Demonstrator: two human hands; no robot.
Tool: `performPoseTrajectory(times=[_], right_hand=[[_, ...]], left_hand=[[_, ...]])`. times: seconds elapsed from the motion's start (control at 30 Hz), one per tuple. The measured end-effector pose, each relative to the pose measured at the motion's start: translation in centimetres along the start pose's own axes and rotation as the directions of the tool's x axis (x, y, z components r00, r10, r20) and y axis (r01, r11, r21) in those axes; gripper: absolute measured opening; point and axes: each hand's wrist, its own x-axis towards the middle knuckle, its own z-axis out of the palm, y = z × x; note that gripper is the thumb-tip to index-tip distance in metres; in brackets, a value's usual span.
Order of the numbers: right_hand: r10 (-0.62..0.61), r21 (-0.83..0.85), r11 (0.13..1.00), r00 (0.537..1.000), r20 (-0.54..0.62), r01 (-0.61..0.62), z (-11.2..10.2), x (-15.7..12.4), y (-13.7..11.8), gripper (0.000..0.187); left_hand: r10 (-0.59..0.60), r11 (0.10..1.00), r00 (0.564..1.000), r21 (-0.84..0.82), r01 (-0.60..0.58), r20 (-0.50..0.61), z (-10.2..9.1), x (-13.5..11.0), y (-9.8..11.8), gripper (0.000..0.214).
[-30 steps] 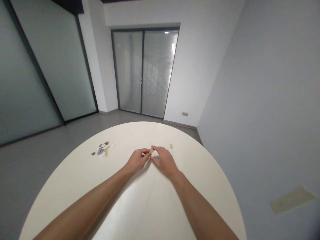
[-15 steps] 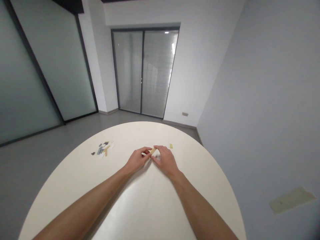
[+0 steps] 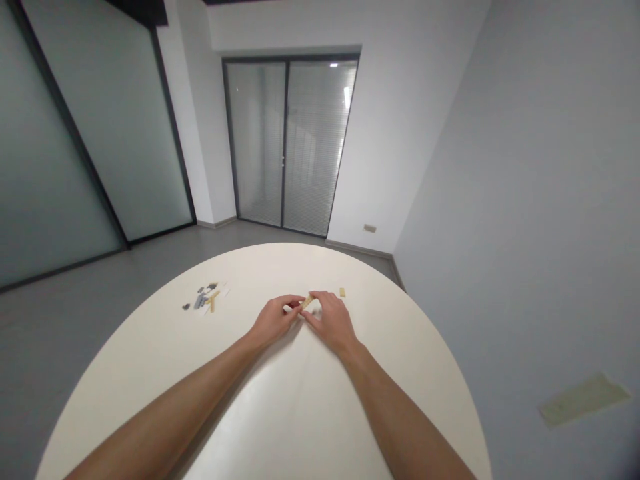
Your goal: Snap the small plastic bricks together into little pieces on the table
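Note:
A small tan bar-shaped piece (image 3: 307, 303), perhaps a toy brick, is held slantwise between both hands over the white table. My left hand (image 3: 275, 316) pinches its near left end between thumb and fingers. At the far end, the fingers of my right hand (image 3: 332, 321) close on it, with the thumb curled in near the lower end. Fingers cover part of the piece, so its details do not show. Just beyond my right hand lies a small flat yellowish piece (image 3: 343, 292).
On the left of the round white table (image 3: 320, 407) lies a loose cluster of small grey pieces (image 3: 201, 301), with yellow strips (image 3: 213, 303), dark bits (image 3: 186, 307) and white bits. A grey-blue wall (image 3: 525, 220) rises to the right of the table.
Both hands keep their hold on the tan piece. My right fingertips have shifted very slightly along it; the loose pieces lie as before.

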Motion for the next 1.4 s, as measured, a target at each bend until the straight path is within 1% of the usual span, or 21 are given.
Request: performPoseTrajectory(times=[0.27, 0.47, 0.63, 0.8, 0.93, 1.1, 1.4], right_hand=[[-0.019, 0.003, 1.000, 1.000, -0.002, 0.019, -0.07, -0.02, -0.06, 0.038], [-0.001, -0.005, 1.000, 1.000, -0.010, 0.001, -0.11, 0.03, 0.14, 0.023], [0.010, -0.014, 1.000, 1.000, -0.016, -0.010, 0.06, 0.03, 0.48, 0.019], [0.026, -0.032, 0.999, 1.000, -0.008, -0.026, 0.07, 0.08, 0.42, 0.014], [0.045, -0.054, 0.998, 0.999, 0.010, -0.044, -0.18, 0.15, 0.14, 0.013], [0.057, -0.088, 0.995, 0.998, 0.023, -0.055, -0.27, 0.15, 0.01, 0.014], [0.093, -0.096, 0.992, 0.991, 0.091, -0.085, -0.41, 0.15, -0.29, 0.013]], left_hand=[[0.003, 1.000, 1.000, 0.025, -0.003, -0.013, -0.07, -0.07, -0.21, 0.029], [-0.019, 0.999, 0.999, 0.035, 0.020, -0.046, -0.18, -0.12, -0.65, 0.032], [-0.008, 0.999, 0.997, 0.045, 0.011, -0.071, -0.27, -0.08, -0.64, 0.029], [-0.021, 0.997, 0.993, 0.069, 0.030, -0.116, -0.30, 0.09, -0.53, 0.027], [-0.031, 0.996, 0.992, 0.075, 0.041, -0.122, -0.32, 0.20, -0.38, 0.028], [-0.021, 0.998, 0.993, 0.054, 0.028, -0.118, -0.34, 0.19, -0.24, 0.031], [-0.011, 0.997, 0.995, 0.079, 0.019, -0.102, -0.44, 0.34, -0.94, 0.030]])
